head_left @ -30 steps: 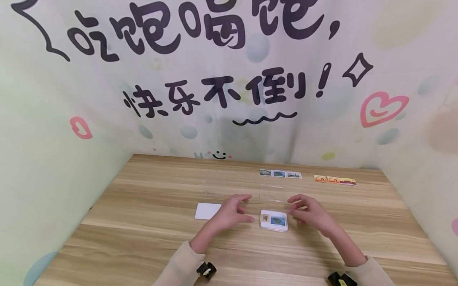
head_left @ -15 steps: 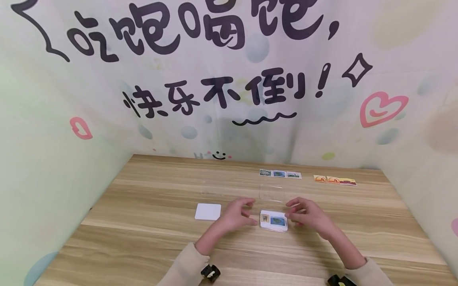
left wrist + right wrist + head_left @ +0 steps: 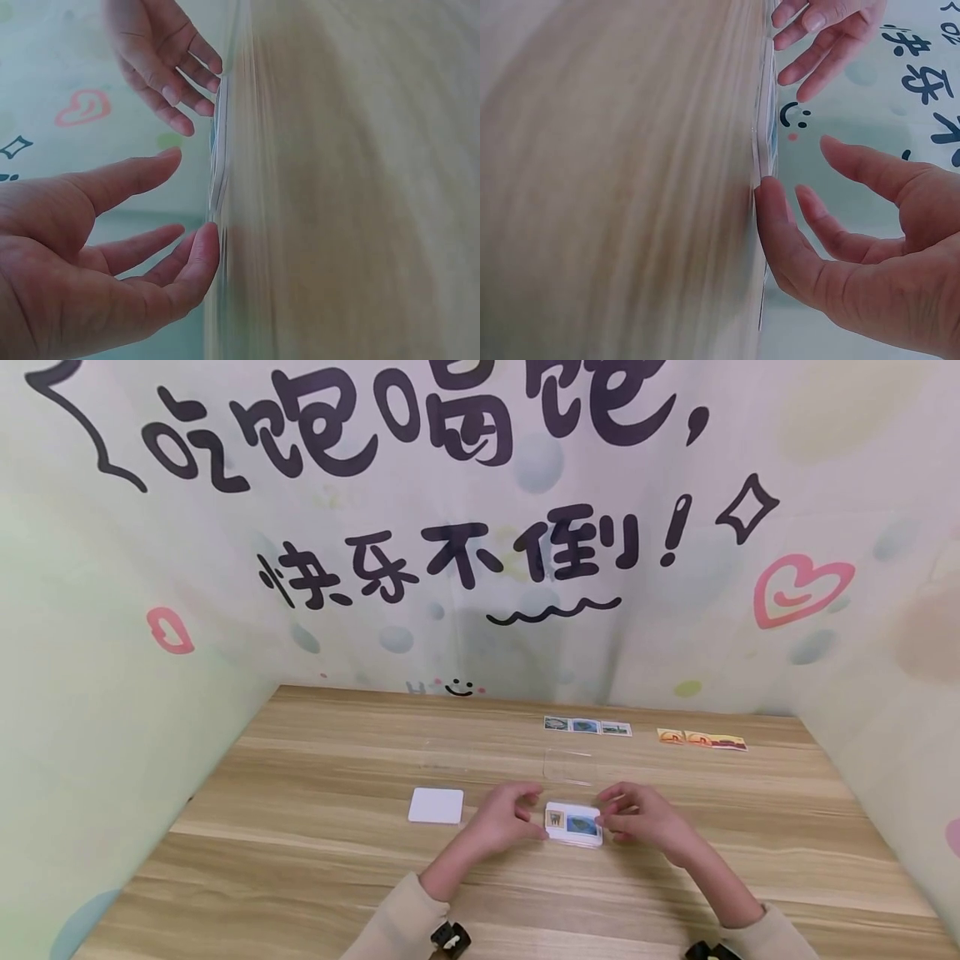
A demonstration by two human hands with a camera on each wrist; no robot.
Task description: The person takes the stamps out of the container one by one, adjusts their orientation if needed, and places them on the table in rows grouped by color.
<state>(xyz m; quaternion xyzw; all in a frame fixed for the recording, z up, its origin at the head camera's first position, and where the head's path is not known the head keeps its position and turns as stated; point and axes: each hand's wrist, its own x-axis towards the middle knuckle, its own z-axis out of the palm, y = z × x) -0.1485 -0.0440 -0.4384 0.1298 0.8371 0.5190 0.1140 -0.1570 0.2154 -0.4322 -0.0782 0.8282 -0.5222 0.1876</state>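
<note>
A white card (image 3: 572, 838) with rounded corners lies flat in the middle of the table, with a small brown stamp (image 3: 555, 819) and a larger blue stamp (image 3: 582, 825) on it. Clear plastic edges show around the card. My left hand (image 3: 504, 818) is at its left side, fingers spread and slightly bent, a fingertip at the card's edge in the left wrist view. On the opposite side my right hand (image 3: 643, 814) has its fingertips by the right edge; the right wrist view shows one finger (image 3: 772, 202) at the edge. Neither hand grips the card.
A plain white card (image 3: 436, 806) lies left of my left hand. Behind are two clear plastic pieces, one faint (image 3: 447, 755), one plainer (image 3: 570, 767). Farther back lie a strip of blue and green stamps (image 3: 587, 726) and yellow-red stamps (image 3: 702, 739). A printed cloth (image 3: 450, 643) hangs behind the table.
My left hand has moved right and slightly nearer, away from the plain card and up to the stamped card's left edge. My right hand has shifted slightly left toward its right edge.
</note>
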